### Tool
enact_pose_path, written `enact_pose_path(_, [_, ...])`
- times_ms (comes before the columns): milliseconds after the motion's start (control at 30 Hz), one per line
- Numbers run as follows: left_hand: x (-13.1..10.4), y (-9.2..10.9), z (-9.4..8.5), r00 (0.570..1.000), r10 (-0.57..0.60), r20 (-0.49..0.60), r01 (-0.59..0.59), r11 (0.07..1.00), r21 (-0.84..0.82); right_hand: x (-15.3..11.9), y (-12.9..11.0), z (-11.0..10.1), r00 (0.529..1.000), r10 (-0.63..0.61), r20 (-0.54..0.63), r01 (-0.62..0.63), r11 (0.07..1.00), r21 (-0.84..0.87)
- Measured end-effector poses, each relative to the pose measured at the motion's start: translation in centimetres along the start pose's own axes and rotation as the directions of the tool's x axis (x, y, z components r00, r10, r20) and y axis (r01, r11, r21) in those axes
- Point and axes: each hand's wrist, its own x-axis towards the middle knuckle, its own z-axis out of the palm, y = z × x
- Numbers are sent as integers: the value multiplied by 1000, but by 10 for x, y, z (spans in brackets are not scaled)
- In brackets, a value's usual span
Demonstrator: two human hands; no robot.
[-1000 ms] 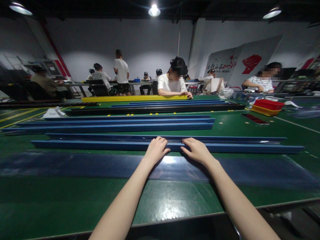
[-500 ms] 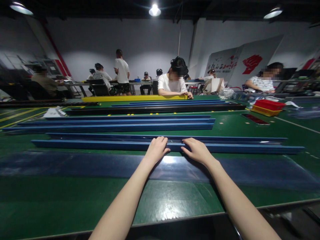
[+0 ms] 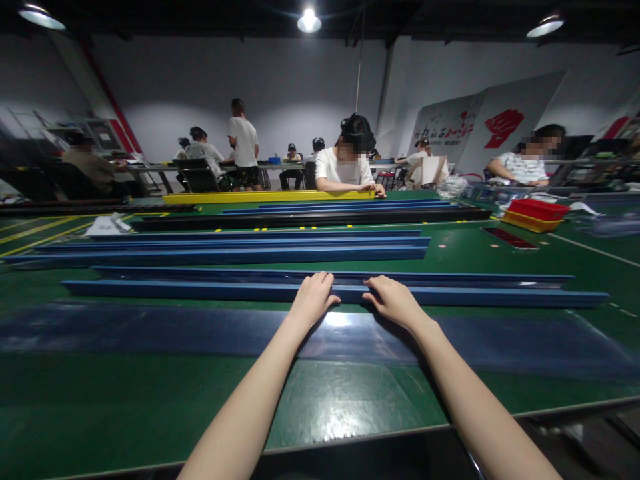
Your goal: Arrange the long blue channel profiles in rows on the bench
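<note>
A long blue channel strip (image 3: 200, 289) lies left to right across the green table (image 3: 150, 393). My left hand (image 3: 315, 293) grips it near the middle, fingers over the top and thumb on the near side. Just to the right, my right hand (image 3: 390, 297) grips the same strip in a like way, with a small gap between the hands. Nearer to me a clear, bluish plastic sheet (image 3: 210, 331) lies flat, parallel to the strip and under my forearms. The fingertips are partly hidden inside the channel.
Beyond are more blue strips (image 3: 250, 255), a black strip (image 3: 310, 218) and a yellow strip (image 3: 240, 198), where a person (image 3: 345, 167) sits. At the right are a red bin (image 3: 537, 210) and a dark phone (image 3: 510, 239). Other people sit or stand farther back.
</note>
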Motion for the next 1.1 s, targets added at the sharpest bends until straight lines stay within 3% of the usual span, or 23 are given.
enact_pose_path(667, [1, 1, 0, 1000, -22, 14, 22, 1000, -5, 0, 1, 1, 1000, -6, -9, 5, 1000, -7])
enact_pose_path(1100, [-1, -1, 3, 1000, 26, -5, -26, 999, 22, 0, -4, -3, 1000, -12, 19, 13, 997, -73])
